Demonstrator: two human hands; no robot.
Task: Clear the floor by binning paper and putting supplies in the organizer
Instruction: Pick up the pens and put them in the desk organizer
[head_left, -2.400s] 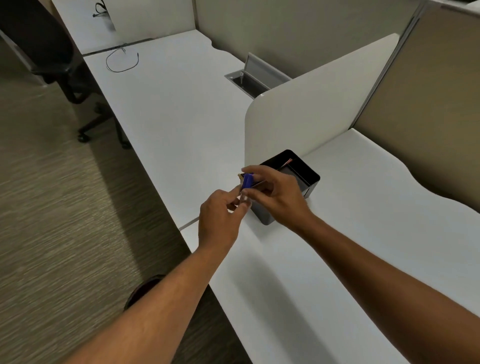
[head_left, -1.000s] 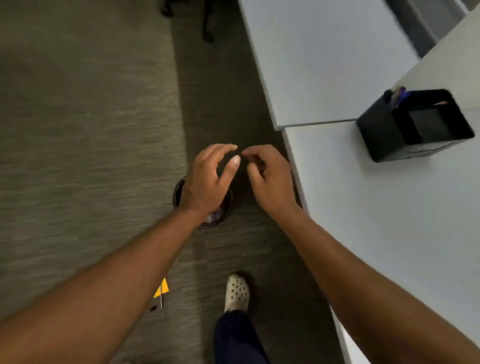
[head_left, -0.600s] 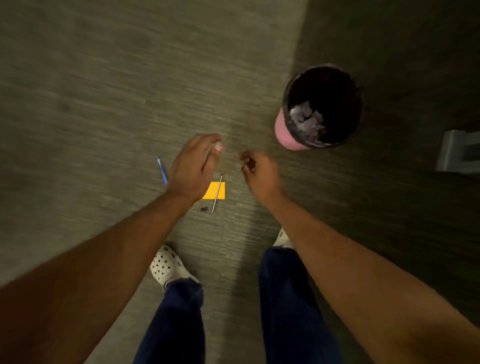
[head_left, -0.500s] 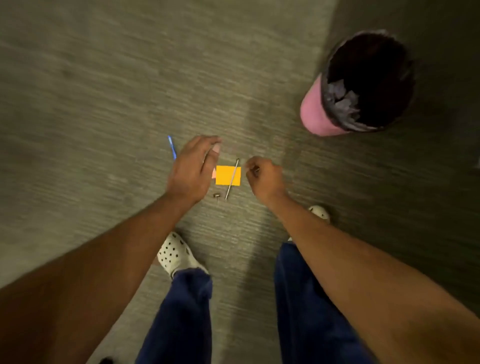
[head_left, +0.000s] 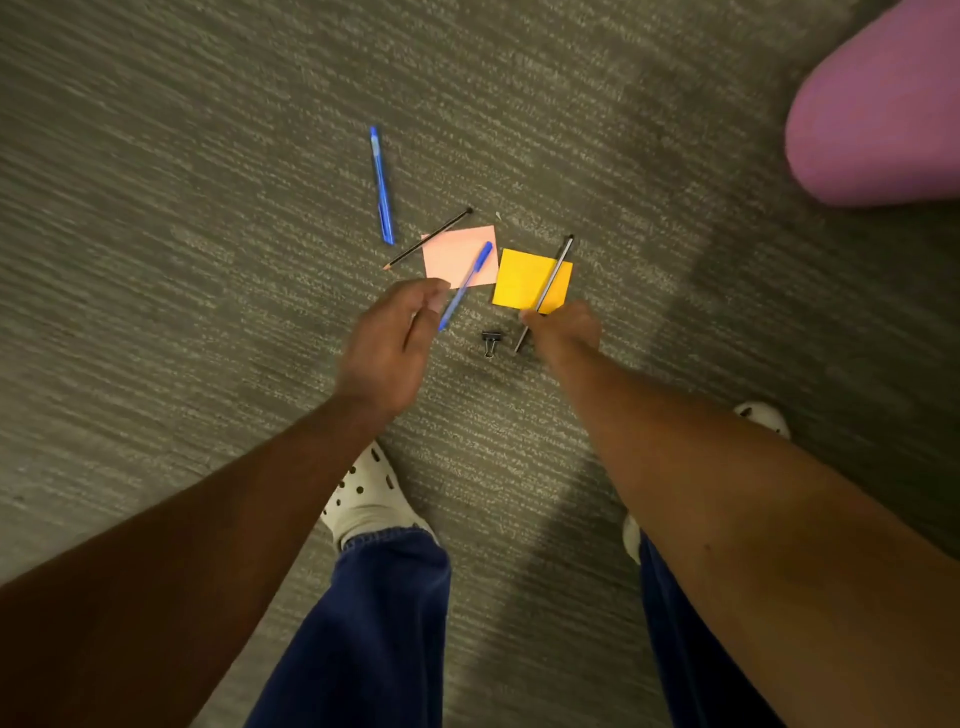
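Supplies lie scattered on the carpet. A pink sticky note (head_left: 452, 254) has a blue pen (head_left: 470, 278) across it and a thin black pencil (head_left: 431, 238) at its far left corner. An orange sticky note (head_left: 522, 280) lies to its right under a grey pencil (head_left: 553, 273). A second blue pen (head_left: 382, 187) lies farther off, and a black binder clip (head_left: 491, 342) lies nearest me. My left hand (head_left: 392, 345) is open, fingers spread around the near end of the blue pen. My right hand (head_left: 563, 330) is curled, fingertips touching the grey pencil at the orange note's near edge.
The pink bin (head_left: 878, 114) stands at the upper right, only its side showing. My two white perforated shoes (head_left: 369, 499) and blue trouser legs (head_left: 374, 623) are just behind the items. A tiny white scrap (head_left: 497, 214) lies beyond the pink note. Grey carpet surrounds everything.
I turned from the desk organizer down to the floor and bent closer. Both hands dropped to the supplies; the bin slid off to the upper right.
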